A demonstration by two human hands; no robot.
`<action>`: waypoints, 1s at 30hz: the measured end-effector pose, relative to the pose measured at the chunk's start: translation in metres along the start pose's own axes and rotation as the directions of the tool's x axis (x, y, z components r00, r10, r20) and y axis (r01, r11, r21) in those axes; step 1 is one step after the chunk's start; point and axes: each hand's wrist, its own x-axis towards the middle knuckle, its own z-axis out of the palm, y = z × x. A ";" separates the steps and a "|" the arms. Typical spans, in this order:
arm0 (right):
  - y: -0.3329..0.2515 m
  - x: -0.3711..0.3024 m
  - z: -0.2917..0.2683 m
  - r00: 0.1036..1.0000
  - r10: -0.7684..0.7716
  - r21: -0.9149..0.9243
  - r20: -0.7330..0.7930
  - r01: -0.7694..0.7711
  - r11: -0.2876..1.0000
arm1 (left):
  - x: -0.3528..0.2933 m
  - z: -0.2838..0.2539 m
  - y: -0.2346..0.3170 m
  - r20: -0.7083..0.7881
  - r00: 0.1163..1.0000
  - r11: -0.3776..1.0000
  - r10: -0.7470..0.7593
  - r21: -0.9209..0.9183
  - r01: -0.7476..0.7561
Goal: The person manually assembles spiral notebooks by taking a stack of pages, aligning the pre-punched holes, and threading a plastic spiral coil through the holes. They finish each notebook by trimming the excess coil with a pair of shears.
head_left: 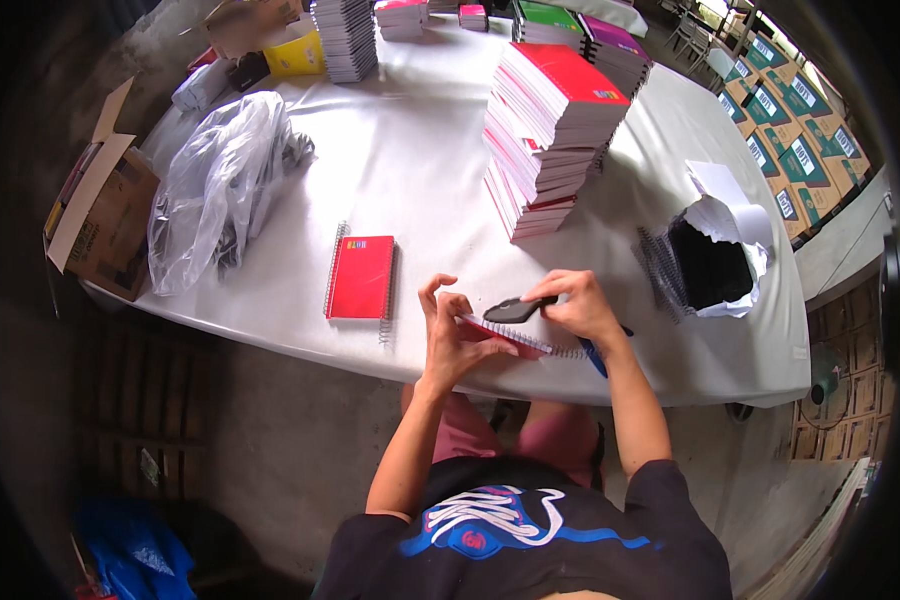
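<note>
My left hand [452, 338] is closed around a small red notebook [530, 349], tilted up near the table's front edge with its pages toward me hidden in part by my fingers. A wire spiral coil [570, 353] runs along the notebook's edge and sticks out past its right end. In my right hand [582, 304] is a flat black tool with a rounded end [512, 311], held just above the coil; its exact kind is unclear. Beneath my right wrist lies a blue-handled tool [595, 358], partly covered. Left of my hands another red notebook [361, 278] lies flat, with coils along both sides.
A tall stack of red notebooks [560, 130] stands beyond my hands. To the right, dark coils [710, 262] sit in torn white wrapping. A clear plastic bag [225, 180] and an open cardboard box [120, 225] are at the left; piled cartons [795, 130] stand beyond the table.
</note>
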 end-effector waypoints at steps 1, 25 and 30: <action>-0.002 -0.004 -0.002 0.996 0.048 0.379 0.081 -0.076 0.922 | -0.002 0.002 -0.006 0.000 1.000 0.999 -0.027 -0.038 0.027; -0.001 -0.009 -0.012 0.949 -0.003 -0.345 -0.316 -0.112 0.932 | -0.009 0.002 -0.018 0.075 0.964 0.797 -0.256 -0.548 0.254; -0.002 -0.100 0.004 0.911 0.277 -0.635 -0.305 -0.411 0.654 | -0.012 -0.007 0.000 -0.051 0.877 0.689 -0.478 -0.640 0.339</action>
